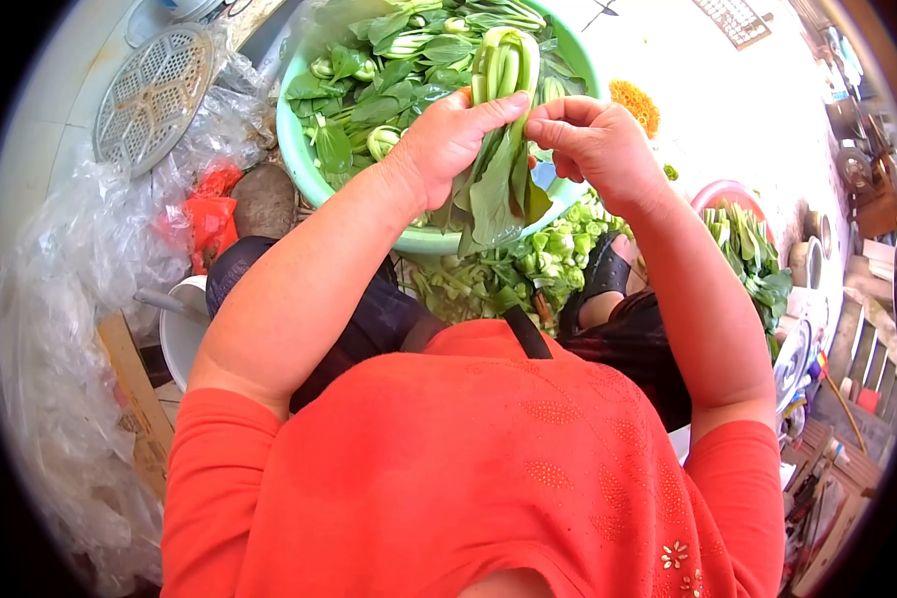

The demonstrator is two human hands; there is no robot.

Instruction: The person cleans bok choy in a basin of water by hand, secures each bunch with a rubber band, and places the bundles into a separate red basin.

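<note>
Both hands are on one bok choy (505, 110). Left hand (447, 140) is wrapped shut round its stalks; right hand (596, 142) has fingertips pinched together on an outer stalk. The head hangs base-up, leaves down, just over the green basin (304, 164), which is full of greens (389, 60). Looks like leaf-stripping: keep left grip firm & pull w/ right close to base, not mid-leaf, so it snaps clean. Loose veg pile (543, 261) lies below.

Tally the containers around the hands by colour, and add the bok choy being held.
green basin: 1
red basin: 1
white pot: 1
held bok choy: 1
Total: 4
</note>
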